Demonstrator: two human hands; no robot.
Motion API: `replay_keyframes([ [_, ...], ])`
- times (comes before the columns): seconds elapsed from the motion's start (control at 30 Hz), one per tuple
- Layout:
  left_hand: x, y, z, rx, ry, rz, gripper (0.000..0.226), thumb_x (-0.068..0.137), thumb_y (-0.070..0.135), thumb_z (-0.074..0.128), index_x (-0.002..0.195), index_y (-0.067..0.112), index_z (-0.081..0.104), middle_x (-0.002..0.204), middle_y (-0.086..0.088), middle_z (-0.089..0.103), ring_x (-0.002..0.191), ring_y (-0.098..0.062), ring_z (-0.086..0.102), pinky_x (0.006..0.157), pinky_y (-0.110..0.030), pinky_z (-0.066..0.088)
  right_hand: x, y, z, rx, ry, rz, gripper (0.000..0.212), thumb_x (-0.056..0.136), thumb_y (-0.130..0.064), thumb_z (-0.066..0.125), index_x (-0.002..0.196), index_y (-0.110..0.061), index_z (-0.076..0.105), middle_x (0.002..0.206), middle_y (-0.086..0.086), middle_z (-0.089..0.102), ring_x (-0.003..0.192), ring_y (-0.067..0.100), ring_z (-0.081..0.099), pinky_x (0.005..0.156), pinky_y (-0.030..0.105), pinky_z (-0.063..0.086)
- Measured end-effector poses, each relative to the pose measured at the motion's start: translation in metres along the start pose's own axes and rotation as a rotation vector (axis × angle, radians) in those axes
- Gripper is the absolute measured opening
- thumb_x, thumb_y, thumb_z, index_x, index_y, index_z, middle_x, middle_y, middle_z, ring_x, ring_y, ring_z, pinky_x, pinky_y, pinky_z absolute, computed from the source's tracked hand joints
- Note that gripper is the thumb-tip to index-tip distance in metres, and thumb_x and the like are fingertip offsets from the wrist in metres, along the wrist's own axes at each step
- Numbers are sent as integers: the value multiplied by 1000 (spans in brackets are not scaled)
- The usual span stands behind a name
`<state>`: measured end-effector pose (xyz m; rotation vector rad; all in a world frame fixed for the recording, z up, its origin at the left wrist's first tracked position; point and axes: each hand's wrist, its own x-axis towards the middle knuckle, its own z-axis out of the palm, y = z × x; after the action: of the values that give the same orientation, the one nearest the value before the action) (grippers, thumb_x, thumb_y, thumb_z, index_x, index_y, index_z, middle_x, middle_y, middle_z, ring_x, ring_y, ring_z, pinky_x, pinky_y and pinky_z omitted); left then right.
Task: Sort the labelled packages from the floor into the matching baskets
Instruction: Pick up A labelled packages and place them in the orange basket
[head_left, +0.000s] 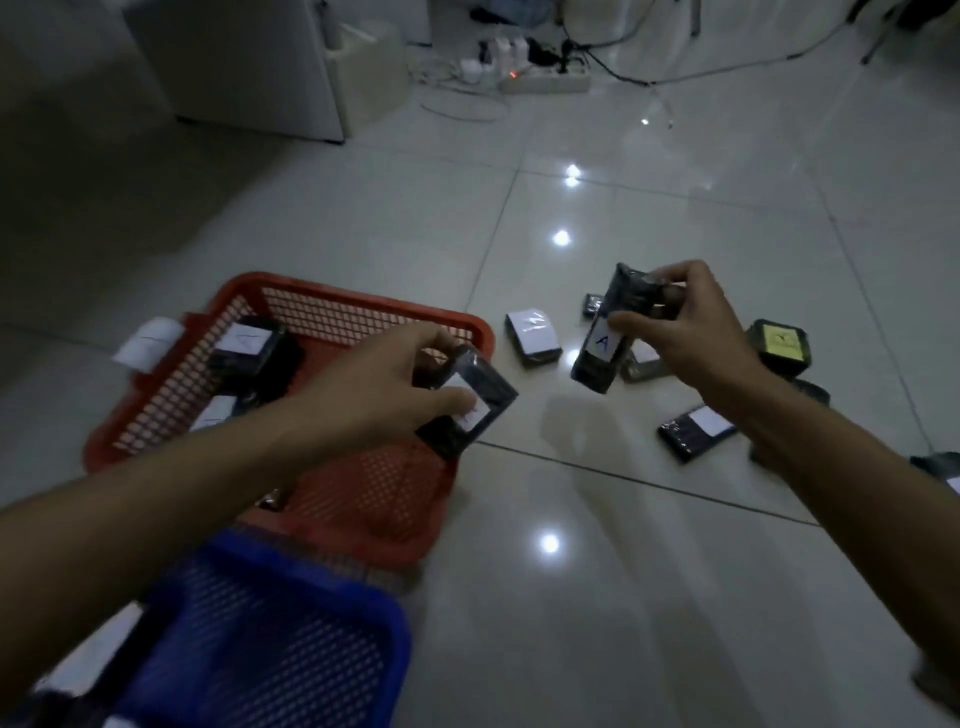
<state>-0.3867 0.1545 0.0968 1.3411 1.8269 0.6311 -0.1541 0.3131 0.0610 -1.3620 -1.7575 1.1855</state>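
Observation:
My left hand (384, 384) holds a black wrapped package (470, 410) with a white label over the right rim of the red basket (363, 306). Its letter is partly hidden by my thumb. My right hand (685, 322) grips a second black package (608, 338) labelled A, held upright above the floor. Inside the red basket lie black packages, one (249, 345) showing an A label. A white paper tag (148, 343) hangs on the basket's left wall. Several more labelled packages lie on the floor to the right, such as one (532, 338) with a white label.
A blue basket (291, 639) stands nearest to me, touching the red one. At the back are a white cabinet (249, 62), a power strip (545, 80) with plugs and trailing cables. A yellow-topped package (779, 343) sits at the right. Glossy tiled floor lies between.

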Motion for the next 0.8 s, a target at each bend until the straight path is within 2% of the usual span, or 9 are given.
replay_keyframes([
  [0.07, -17, -17, -31, -6, 40, -49, 35, 83, 26, 74, 114, 26, 58, 110, 5, 68, 95, -8, 68, 75, -25, 58, 2, -37, 21, -7, -155, -59, 41, 86, -9, 72, 118, -9, 46, 109, 5, 68, 97, 20, 68, 82, 36, 58],
  [0.17, -38, -44, -71, -20, 114, -121, 29, 80, 26, 76, 105, 22, 60, 100, 1, 72, 87, -11, 70, 77, -30, 59, 3, -97, 61, -126, -398, -139, 37, 88, -11, 69, 120, -7, 51, 105, 5, 70, 93, 16, 69, 70, 26, 59],
  [0.27, -63, -73, -99, -80, 217, -207, 25, 82, 21, 76, 103, 14, 62, 89, -1, 72, 75, -8, 69, 66, -23, 57, -2, -134, 115, -307, -598, -204, 36, 88, -20, 70, 121, -16, 56, 111, 5, 69, 97, 22, 69, 80, 41, 60],
  [0.33, -79, -90, -108, -184, 194, -271, 26, 86, 12, 72, 109, 8, 60, 83, 1, 70, 60, -2, 68, 51, -15, 51, -11, -142, 155, -510, -685, -257, 40, 90, -28, 66, 127, -22, 55, 120, 3, 64, 105, 22, 63, 88, 43, 57],
  [0.4, -89, -104, -115, -250, 171, -310, 29, 87, 8, 69, 114, 4, 58, 82, 1, 70, 57, -1, 68, 51, -15, 51, -21, -138, 188, -651, -754, -307, 40, 93, -28, 63, 132, -24, 54, 125, 1, 59, 111, 21, 57, 92, 39, 50],
  [0.5, -86, -120, -126, -211, 146, -311, 31, 87, 15, 69, 114, 13, 55, 94, -1, 72, 80, -14, 72, 76, -33, 59, -29, -117, 220, -686, -782, -309, 38, 93, -26, 63, 129, -24, 55, 119, -4, 60, 104, 16, 58, 82, 29, 50],
  [0.6, -79, -126, -137, -153, 184, -288, 30, 88, 20, 69, 112, 15, 52, 103, -2, 69, 89, -17, 69, 79, -34, 57, -39, -87, 233, -551, -707, -207, 29, 91, -30, 66, 116, -22, 54, 105, -7, 62, 94, 13, 60, 70, 25, 47],
  [0.67, -79, -128, -140, -157, 218, -288, 31, 88, 19, 69, 113, 14, 51, 106, -3, 68, 92, -19, 69, 83, -37, 57, -44, -72, 237, -508, -711, -163, 24, 90, -34, 66, 109, -23, 56, 100, -6, 63, 93, 13, 61, 70, 25, 48],
  [0.8, -85, -142, -134, -219, 146, -303, 35, 87, 13, 69, 115, 15, 50, 103, -2, 71, 82, -15, 72, 61, -25, 56, -31, -64, 254, -494, -718, -67, 21, 89, -35, 67, 102, -20, 61, 100, 2, 67, 95, 20, 63, 84, 37, 54],
])
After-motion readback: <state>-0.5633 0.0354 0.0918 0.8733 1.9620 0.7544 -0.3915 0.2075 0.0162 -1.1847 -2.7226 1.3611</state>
